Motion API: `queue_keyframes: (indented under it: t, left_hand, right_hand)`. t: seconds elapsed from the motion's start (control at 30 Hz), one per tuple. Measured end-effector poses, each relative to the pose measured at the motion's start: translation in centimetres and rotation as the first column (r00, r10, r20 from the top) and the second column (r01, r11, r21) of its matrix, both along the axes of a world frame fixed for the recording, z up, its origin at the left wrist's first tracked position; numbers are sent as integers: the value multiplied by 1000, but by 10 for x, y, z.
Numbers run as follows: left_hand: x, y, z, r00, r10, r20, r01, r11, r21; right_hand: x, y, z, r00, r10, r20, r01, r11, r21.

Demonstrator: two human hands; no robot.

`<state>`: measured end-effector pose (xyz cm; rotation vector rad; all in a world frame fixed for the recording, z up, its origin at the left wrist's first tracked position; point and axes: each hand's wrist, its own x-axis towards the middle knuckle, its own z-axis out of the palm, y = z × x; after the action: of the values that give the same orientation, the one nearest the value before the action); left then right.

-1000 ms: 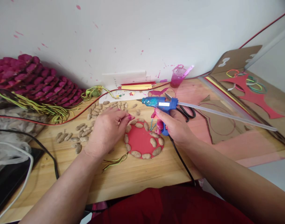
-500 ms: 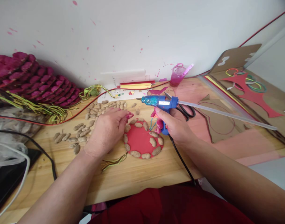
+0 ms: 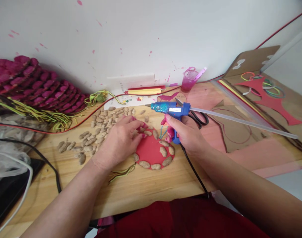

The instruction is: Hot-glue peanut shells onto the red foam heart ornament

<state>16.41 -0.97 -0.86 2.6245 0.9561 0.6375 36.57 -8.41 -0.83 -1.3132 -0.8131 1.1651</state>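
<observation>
The right hand (image 3: 187, 133), right of the frame's centre, has a closed grip on the blue, pistol-shaped plastic glue gun (image 3: 169, 109). At centre, the flat, round red disc (image 3: 149, 149) lies on the wooden desk (image 3: 138, 186), edged with rough tan peanuts (image 3: 144, 164). The left hand (image 3: 123, 135) bends its fingers at the disc's upper-left edge; whether they pinch anything cannot be told. Setting peanuts seems the step in hand; the next move probably calls for light, steady pressing.

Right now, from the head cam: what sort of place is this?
Looks like a craft workspace, though whether home or workshop I can't tell. The right hand holds a glue gun, peanuts edge a red disc, and cardboard with a drawn outline lies nearby.
</observation>
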Motion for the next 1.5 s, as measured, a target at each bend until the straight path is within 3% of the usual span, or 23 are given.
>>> queue_keyframes:
  t: [0.93,1.27,1.5]
  left_hand:
    - [5,-1,-6,999,-29,21,30,998,-46]
    - [-3,5,4,980,176,88,-176,984,-15]
    - [-3,6,-1,986,118,119,-122,992,27]
  right_hand:
    - [1,0,-4,999,33,8,-33,999,2]
    - [1,0,-2,1000,20,5,-20,1000,14]
    - [1,0,2,1000,-7,-10,8,1000,7]
